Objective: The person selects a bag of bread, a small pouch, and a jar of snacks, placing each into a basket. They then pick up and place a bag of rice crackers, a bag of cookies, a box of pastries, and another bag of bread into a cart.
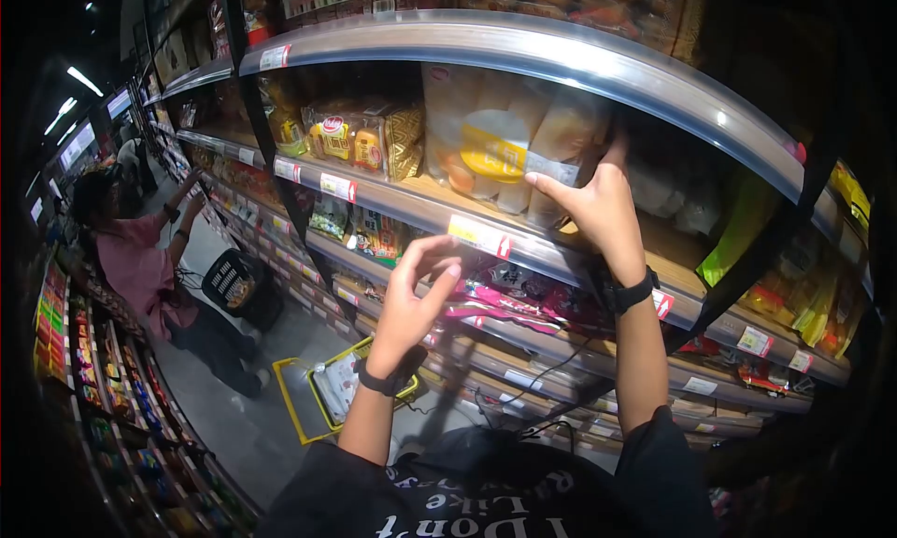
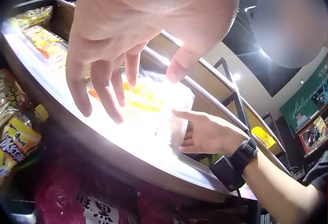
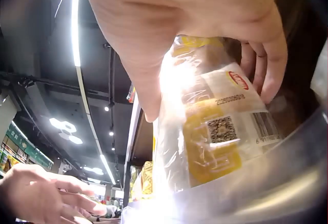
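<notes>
A large clear bag of bread rolls (image 1: 486,131) with a yellow label stands on the shelf before me. My right hand (image 1: 598,206) grips its right end, the thumb on the front and the fingers reaching round behind. In the right wrist view a QR code and a barcode show on the end of the bag (image 3: 205,157). My left hand (image 1: 411,295) hovers at the shelf's front edge, fingers loosely bent, with nothing in it. Seen from the left wrist, this hand (image 2: 154,24) spreads in front of the bag, where glare washes out much of the wrapper.
Smaller packaged breads (image 1: 350,141) stand left of the bag. The shelf lip (image 1: 476,234) carries price tags, and a shelf above (image 1: 598,57) overhangs. Pink packets (image 1: 523,300) lie below. A yellow-framed cart (image 1: 304,398) is on the floor; a person in pink (image 1: 140,267) stands at the left.
</notes>
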`<state>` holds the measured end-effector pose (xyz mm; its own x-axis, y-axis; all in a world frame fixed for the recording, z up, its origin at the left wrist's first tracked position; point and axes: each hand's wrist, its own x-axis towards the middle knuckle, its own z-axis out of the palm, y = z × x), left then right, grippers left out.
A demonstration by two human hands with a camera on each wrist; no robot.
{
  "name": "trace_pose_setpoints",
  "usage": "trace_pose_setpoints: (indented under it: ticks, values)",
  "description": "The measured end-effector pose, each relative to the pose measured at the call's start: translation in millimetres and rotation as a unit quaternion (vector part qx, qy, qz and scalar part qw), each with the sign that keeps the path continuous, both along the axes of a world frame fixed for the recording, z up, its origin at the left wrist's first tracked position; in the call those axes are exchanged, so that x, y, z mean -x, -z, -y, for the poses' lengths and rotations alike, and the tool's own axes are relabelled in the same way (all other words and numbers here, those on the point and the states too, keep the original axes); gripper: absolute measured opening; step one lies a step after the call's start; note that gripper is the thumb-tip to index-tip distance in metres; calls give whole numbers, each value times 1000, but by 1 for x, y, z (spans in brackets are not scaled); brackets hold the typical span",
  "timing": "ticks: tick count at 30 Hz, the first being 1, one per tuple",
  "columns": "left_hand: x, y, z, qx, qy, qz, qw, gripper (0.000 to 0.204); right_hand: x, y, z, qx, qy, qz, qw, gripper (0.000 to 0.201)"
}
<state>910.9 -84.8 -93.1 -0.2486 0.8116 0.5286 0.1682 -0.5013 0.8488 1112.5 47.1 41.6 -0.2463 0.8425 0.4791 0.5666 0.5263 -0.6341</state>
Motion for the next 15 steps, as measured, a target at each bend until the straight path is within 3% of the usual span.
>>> trace_pose_setpoints:
  ticks: [2,5,8,12,14,15]
  values:
    - [-2,-4,-4,5,-5,29,1000,39,-5,13,-8,-53,-56,-86,993,78]
    - [0,-9,-14,-39,-11,43,998,44,-7,25,-21,-167,-102,-113,974,77]
    - [2,-26,-29,-79,-67,12,995,50,-7,25,-16,-136,-66,-82,985,73]
    - [36,-68,-75,-191,-179,-75,962,61,-5,25,-6,-146,-106,-82,980,75]
    - [54,-91,-93,-178,-212,-71,958,67,-4,30,-7,-172,-153,-103,968,73]
    - [60,-99,-99,-170,-134,18,976,77,-3,31,-3,-185,-157,-101,965,72]
